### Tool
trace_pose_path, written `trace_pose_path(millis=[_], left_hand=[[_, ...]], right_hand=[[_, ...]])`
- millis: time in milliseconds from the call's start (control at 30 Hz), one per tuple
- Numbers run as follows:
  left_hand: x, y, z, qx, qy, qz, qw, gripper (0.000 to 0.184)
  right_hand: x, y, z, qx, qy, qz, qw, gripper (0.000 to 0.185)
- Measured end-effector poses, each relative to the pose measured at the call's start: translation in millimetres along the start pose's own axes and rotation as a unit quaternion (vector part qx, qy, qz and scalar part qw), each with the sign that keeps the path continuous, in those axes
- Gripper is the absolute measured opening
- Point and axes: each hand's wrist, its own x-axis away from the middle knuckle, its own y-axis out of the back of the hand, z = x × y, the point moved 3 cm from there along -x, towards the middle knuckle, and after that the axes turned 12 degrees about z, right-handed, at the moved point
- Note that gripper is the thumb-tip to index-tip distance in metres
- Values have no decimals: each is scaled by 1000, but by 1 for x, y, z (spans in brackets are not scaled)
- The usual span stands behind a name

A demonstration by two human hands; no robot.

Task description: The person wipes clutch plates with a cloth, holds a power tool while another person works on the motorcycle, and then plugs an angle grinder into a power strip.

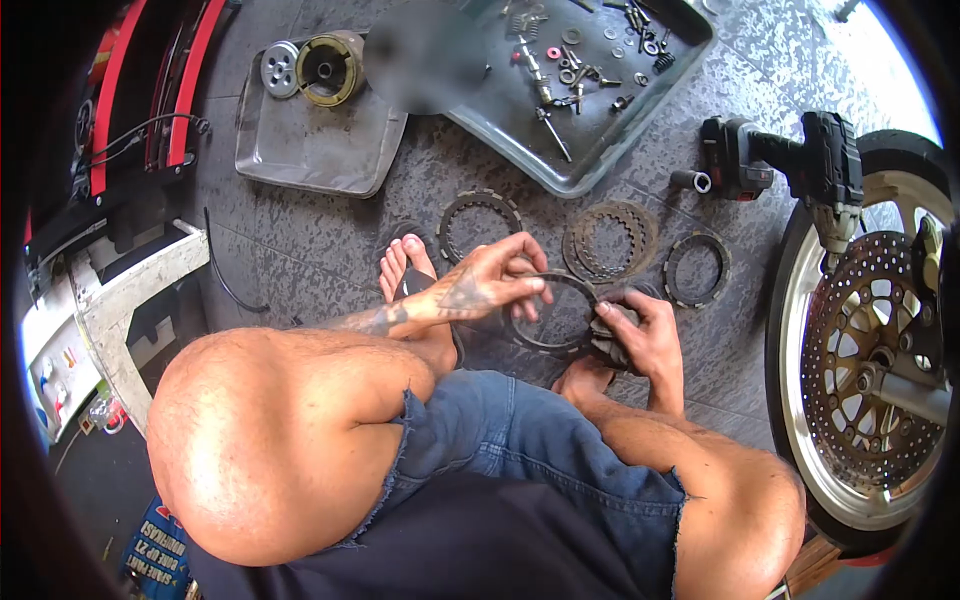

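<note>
Between my hands is a dark ring-shaped plate. My left hand pinches its upper left edge between thumb and fingers. On the ring's right side, my right hand holds a crumpled grey cloth against the edge. Just beyond lies a stack of thin toothed metal rings on the tiled floor. One dark friction ring rests to the left of that stack, and another to its right.
A large tray of bolts, springs and washers is at the top, beside a smaller metal tray with round parts. At right are a socket, a power tool and a wheel. A white-framed stand is left.
</note>
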Motion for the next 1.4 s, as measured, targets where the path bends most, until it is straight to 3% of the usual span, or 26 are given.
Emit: trace_pose_path(millis=[100, 167, 200, 233, 267, 300, 400, 533, 600, 633, 667, 733, 800, 867, 1000, 1067, 1100, 1133, 1200, 1400], left_hand=[[-8, 4, 5, 78, 14, 10, 997, 22], [-14, 3, 2, -69, -58, -51, 995, 26], [-10, 11, -4, -93, -42, -113, 988, 28], [-4, 22, -7, -181, -29, -202, 962, 25], [3, 33, -14, -301, -75, -265, 913, 24], [13, 42, -21, -414, -104, -342, 837, 24], [35, 74, -10, -584, -7, -388, 713, 41], [50, 84, 9, -649, 43, -390, 652, 44], [54, 81, 14, -630, 70, -405, 659, 37], [53, 83, 19, -637, 86, -400, 654, 33], [50, 80, 18, -627, 102, -394, 664, 31], [49, 73, 19, -646, 76, -397, 647, 32], [49, 78, 24, -635, 61, -408, 653, 31], [49, 79, 23, -592, 82, -400, 695, 28], [50, 82, 25, -577, 61, -397, 711, 23], [49, 77, 20, -572, 51, -410, 709, 20], [50, 76, 18, -585, 47, -418, 693, 19], [51, 75, 17, -599, 43, -427, 676, 19], [52, 77, 20, -598, 44, -422, 680, 20], [52, 74, 17, -601, 39, -412, 684, 25]], right_hand=[[2, 6, 8, -2, -49, -9, 999, 21], [15, 20, 0, -22, -47, -57, 997, 21], [23, 29, -6, -47, -36, -97, 994, 21], [34, 46, -21, -64, -68, -142, 986, 22], [46, 63, -36, -84, -97, -186, 974, 23], [55, 80, -50, -108, -102, -236, 960, 24], [73, 121, -92, -74, -143, -283, 945, 25], [71, 132, -115, -56, -165, -288, 942, 26], [68, 132, -111, 98, -110, -324, 935, 28], [71, 132, -116, 41, -149, -326, 933, 31], [77, 137, -125, 79, -163, -332, 926, 33], [94, 145, -156, -53, -121, -331, 934, 32], [107, 140, -139, -39, -116, -331, 935, 28], [114, 131, -124, -137, -100, -336, 926, 26], [124, 123, -94, -129, -81, -328, 932, 23], [121, 116, -76, -147, -137, -277, 940, 20], [118, 116, -65, -25, -180, -243, 953, 17], [117, 115, -57, -24, -179, -243, 953, 17], [112, 103, -47, -45, -252, -153, 954, 16], [94, 85, -26, 2, -186, -128, 974, 15]])
